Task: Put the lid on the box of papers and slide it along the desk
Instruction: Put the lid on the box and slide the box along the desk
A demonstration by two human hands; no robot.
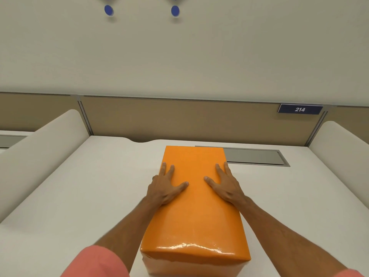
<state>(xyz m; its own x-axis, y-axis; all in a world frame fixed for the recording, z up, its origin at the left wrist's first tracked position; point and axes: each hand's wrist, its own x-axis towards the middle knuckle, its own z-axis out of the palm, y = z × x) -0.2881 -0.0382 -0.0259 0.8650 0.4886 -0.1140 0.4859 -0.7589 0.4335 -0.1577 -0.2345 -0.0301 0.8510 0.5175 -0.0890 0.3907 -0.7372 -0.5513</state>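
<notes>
A glossy orange lid covers the whole top of a long box on the white desk. The box's pale lower front wall shows under the lid at the near end. The papers are hidden inside. My left hand lies flat on the lid's left edge, fingers spread, some wrapped over the side. Opposite it, my right hand lies flat on the right edge, fingers pointing away from me. The far end of the box reaches near the back of the desk.
A grey recessed cable flap sits in the desk just right of the box's far end. White side dividers rise at left and right. A tan back panel with a "214" sign closes the rear.
</notes>
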